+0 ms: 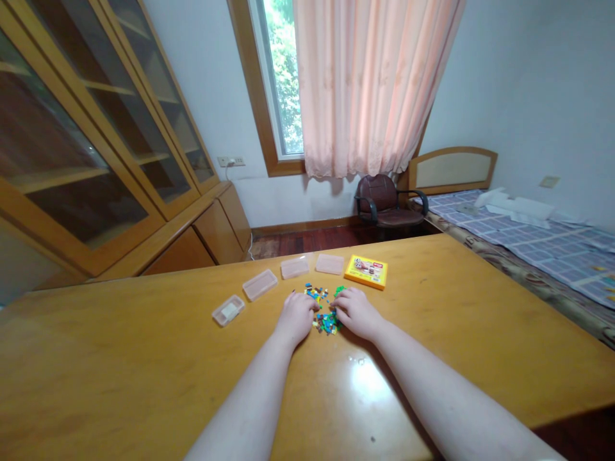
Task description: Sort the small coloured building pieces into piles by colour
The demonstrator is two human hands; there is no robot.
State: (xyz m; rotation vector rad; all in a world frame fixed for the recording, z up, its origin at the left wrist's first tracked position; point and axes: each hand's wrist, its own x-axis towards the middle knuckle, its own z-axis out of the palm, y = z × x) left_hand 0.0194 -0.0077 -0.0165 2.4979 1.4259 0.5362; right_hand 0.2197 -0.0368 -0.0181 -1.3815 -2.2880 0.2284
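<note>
A loose pile of small toy building bricks (pixel 327 323) in blue, green, yellow, white and brown lies on the wooden table between my hands. My left hand (pixel 296 314) rests at the pile's left side, its fingers bent together with the tips among the bricks. From the right, my right hand (pixel 358 311) reaches into the same pile, fingers curled down beside some green bricks (pixel 339 290). Whatever the fingertips of either hand hold is too small or hidden to make out. More small bricks (pixel 309 288) lie just beyond my left hand.
An arc of clear plastic boxes surrounds the pile: one box (pixel 229 310) holding something white, another (pixel 260 285), then a third (pixel 295 267), and a flat one (pixel 329 264). A yellow printed box (pixel 366 271) lies right of them. Beyond the table (pixel 144 371) stand a chair (pixel 384 202) and a bed (pixel 523 230).
</note>
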